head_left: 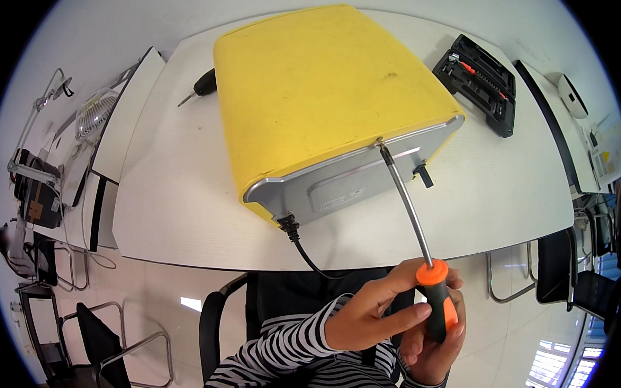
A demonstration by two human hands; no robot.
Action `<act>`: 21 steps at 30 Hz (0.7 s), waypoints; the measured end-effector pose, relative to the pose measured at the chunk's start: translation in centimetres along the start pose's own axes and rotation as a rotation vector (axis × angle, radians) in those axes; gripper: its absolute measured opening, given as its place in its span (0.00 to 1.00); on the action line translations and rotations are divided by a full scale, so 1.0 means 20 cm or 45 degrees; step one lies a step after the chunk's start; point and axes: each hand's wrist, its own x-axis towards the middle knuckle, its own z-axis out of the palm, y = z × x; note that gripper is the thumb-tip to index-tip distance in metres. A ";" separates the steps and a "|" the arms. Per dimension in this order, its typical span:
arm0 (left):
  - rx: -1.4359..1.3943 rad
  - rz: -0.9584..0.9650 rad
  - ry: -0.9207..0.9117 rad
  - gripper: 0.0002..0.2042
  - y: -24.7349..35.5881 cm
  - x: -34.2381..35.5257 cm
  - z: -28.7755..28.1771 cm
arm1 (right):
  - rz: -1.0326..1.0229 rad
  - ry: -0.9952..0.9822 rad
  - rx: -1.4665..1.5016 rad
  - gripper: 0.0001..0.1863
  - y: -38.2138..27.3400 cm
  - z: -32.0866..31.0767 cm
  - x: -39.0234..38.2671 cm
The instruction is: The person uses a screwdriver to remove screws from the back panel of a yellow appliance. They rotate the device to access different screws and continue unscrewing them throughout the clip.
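A long screwdriver (pixel 437 300) with an orange-and-black handle has its tip at a screw (pixel 380 141) on the edge of the silver end panel (pixel 339 181) of a yellow boxy appliance (pixel 322 83). My left hand (pixel 382 308) is closed around the upper handle, its thumb across the grip. My right hand (pixel 435 345) grips the lower handle, its fingers partly hidden. A black power cord (pixel 298 245) runs from the panel and drops over the front edge of the white table (pixel 157 208). A small dark part (pixel 422 175) sticks out at the panel's lower right.
A second screwdriver (pixel 204 83) lies left of the appliance. An open black tool case (pixel 473 87) is at back right. Side desks hold a lamp (pixel 34 175), a metal-caged item (pixel 95 115) and a white device (pixel 572 94). Chairs (pixel 106 344) stand around, and I sit at the table's front.
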 end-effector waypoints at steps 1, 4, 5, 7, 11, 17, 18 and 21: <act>-0.043 -0.024 0.000 0.17 0.00 0.00 -0.01 | 0.065 0.017 0.012 0.37 -0.01 0.01 0.01; -0.091 -0.112 0.000 0.17 0.02 0.00 -0.02 | -0.120 0.041 -0.107 0.34 -0.01 0.03 0.01; -0.072 -0.129 0.004 0.17 0.02 0.00 -0.02 | -0.390 0.097 -0.391 0.33 0.01 0.01 0.01; -0.028 -0.150 0.031 0.17 0.02 0.00 -0.02 | -0.930 0.209 -0.961 0.31 0.08 -0.04 0.01; 0.095 -0.150 0.035 0.18 0.01 0.00 -0.03 | -0.980 0.076 -1.264 0.30 0.05 -0.07 0.00; -0.071 -0.095 0.027 0.16 0.03 0.00 0.00 | 0.016 -0.051 0.180 0.31 0.00 -0.01 0.02; -0.047 -0.116 0.036 0.17 0.04 0.00 -0.01 | 0.169 -0.118 0.365 0.31 -0.01 -0.01 0.02; -0.011 -0.133 0.062 0.18 0.02 0.00 -0.02 | -0.202 0.025 -0.102 0.33 0.03 0.00 0.01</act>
